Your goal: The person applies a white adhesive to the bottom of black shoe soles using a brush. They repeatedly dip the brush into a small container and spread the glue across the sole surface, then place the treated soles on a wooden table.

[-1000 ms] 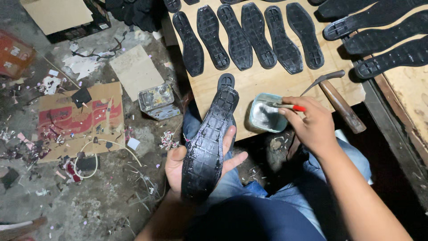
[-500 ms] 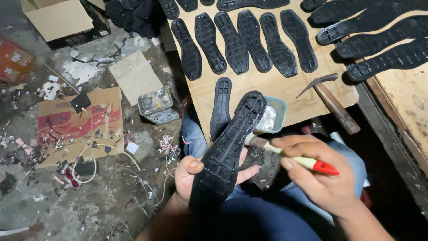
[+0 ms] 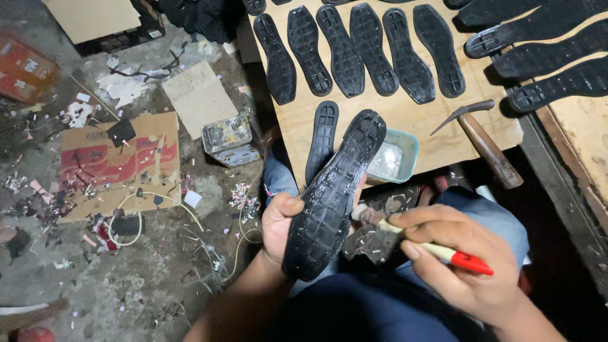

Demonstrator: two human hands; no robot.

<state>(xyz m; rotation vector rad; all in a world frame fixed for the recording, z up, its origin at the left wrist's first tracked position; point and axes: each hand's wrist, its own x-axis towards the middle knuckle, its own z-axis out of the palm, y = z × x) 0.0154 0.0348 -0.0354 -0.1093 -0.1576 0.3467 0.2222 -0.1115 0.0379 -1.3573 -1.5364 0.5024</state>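
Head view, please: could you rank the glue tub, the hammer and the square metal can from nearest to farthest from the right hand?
1. Glue tub, just above the right hand on the board.
2. Hammer, upper right.
3. Square metal can, far left on the floor.

A hammer (image 3: 484,142) lies on the wooden board (image 3: 437,136) at right; far soles (image 3: 367,47) lie in a row; a metal can (image 3: 229,139) stands left on the littered floor (image 3: 126,272).

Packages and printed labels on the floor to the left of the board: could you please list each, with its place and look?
Flattened cardboard carton: floor at left, brown with red print, littered with scraps.
Metal tin: beside the board's left edge, squarish, silvery, worn label.
Red box: far left edge, partly cut off.
Cardboard box: top left, plain tan flap.
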